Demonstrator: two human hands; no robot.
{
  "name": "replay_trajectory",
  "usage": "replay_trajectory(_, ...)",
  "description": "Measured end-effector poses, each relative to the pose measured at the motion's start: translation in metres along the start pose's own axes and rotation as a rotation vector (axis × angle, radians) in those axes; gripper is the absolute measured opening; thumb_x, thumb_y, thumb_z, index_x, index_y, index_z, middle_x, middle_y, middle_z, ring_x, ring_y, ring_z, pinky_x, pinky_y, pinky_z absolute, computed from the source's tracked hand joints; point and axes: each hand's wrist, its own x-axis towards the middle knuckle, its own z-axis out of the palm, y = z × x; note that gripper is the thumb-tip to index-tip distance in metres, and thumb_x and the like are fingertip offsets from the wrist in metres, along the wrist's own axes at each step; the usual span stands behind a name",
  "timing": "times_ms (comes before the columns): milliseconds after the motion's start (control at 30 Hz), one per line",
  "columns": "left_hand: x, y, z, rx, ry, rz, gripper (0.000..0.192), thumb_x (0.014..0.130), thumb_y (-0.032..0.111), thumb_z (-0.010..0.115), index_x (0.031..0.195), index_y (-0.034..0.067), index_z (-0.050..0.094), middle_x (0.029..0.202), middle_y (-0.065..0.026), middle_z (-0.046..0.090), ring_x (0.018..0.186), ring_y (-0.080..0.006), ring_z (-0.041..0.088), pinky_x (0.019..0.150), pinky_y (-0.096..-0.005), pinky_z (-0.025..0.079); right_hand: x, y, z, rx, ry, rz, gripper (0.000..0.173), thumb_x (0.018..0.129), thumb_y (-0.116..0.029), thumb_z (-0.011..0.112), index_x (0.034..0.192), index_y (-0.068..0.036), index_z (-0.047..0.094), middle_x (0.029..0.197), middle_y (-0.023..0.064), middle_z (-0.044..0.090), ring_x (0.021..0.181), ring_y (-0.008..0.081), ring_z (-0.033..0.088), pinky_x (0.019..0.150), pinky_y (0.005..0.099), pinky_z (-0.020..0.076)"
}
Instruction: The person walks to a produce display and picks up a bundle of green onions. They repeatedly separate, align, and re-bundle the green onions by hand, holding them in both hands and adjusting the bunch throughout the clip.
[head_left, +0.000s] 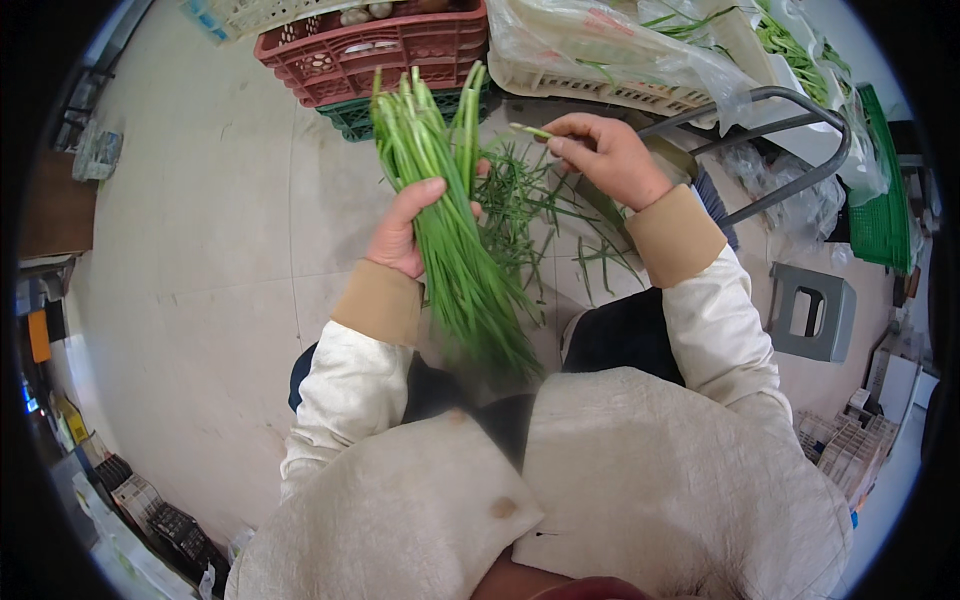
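My left hand (405, 229) is wrapped around a thick bunch of long green garlic chives (457, 247). The pale stem ends point away from me, and the leaf tips hang towards my knees. Off to the right, my right hand (604, 157) pinches a short piece of pale green stem (531, 131) between thumb and fingers, apart from the bunch. Loose green trimmings (517, 202) lie heaped on the tiled floor beneath and between my hands. Part of that heap is hidden behind the bunch.
A red plastic crate (375, 56) sits on a green one (352, 120) ahead. Beside them, a white crate (600, 86) holds plastic film and greens. At right are a bent metal tube handle (840, 142), a grey plastic stool (814, 311) and a green basket (874, 217).
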Motion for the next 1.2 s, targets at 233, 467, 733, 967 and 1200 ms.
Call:
replay_trajectory(233, -0.001, 0.007, 0.004, 0.044, 0.028, -0.034, 0.062, 0.082, 0.025, 0.063, 0.132, -0.003, 0.041, 0.131, -0.0167, 0.052, 0.081, -0.0173, 0.066, 0.071, -0.0299, 0.057, -0.001, -0.016, -0.026, 0.112, 0.224, 0.022, 0.031, 0.088, -0.025, 0.064, 0.108, -0.002, 0.063, 0.087, -0.001, 0.061, 0.071, 0.0063, 0.049, 0.062, 0.0229, 0.0412)
replay_trajectory(467, -0.002, -0.007, 0.011, 0.147, 0.071, -0.161, 0.057, 0.083, 0.021, 0.063, 0.133, 0.001, 0.043, 0.128, -0.0139, 0.055, 0.088, -0.0174, 0.064, 0.073, -0.031, 0.057, -0.001, -0.023, 0.034, 0.29, 0.04, 0.068, 0.041, 0.082, -0.035, 0.071, 0.106, -0.004, 0.063, 0.082, -0.0018, 0.058, 0.067, 0.0035, 0.045, 0.057, 0.0202, 0.0354)
replay_trajectory(733, -0.007, 0.001, 0.005, 0.011, 0.186, -0.154, 0.04, 0.08, 0.021, 0.069, 0.111, 0.0, 0.057, 0.096, -0.012, 0.065, 0.085, -0.0232, 0.065, 0.075, -0.0371, 0.055, 0.004, -0.026, 0.039, 0.529, -0.034, 0.205, 0.023, 0.086, -0.03, 0.065, 0.093, -0.009, 0.06, 0.074, -0.0054, 0.049, 0.066, 0.0038, 0.045, 0.056, 0.0187, 0.0334)
replay_trajectory(967, -0.005, -0.004, 0.004, 0.051, 0.192, -0.124, 0.035, 0.082, 0.023, 0.068, 0.109, 0.002, 0.057, 0.092, -0.0153, 0.066, 0.082, -0.0254, 0.067, 0.073, -0.0391, 0.057, 0.001, -0.024, 0.04, 0.372, 0.019, 0.186, 0.026, 0.089, -0.031, 0.06, 0.098, -0.007, 0.061, 0.079, -0.0035, 0.055, 0.071, 0.0044, 0.049, 0.06, 0.0197, 0.0367)
replay_trajectory(1200, -0.005, -0.003, 0.003, 0.056, 0.147, -0.098, 0.036, 0.082, 0.022, 0.068, 0.109, 0.001, 0.057, 0.091, -0.0146, 0.066, 0.083, -0.0251, 0.067, 0.074, -0.0408, 0.057, -0.001, -0.028, 0.044, 0.409, 0.038, 0.159, 0.036, 0.089, -0.039, 0.06, 0.103, -0.006, 0.064, 0.077, -0.0029, 0.055, 0.07, 0.0047, 0.046, 0.062, 0.0209, 0.0363)
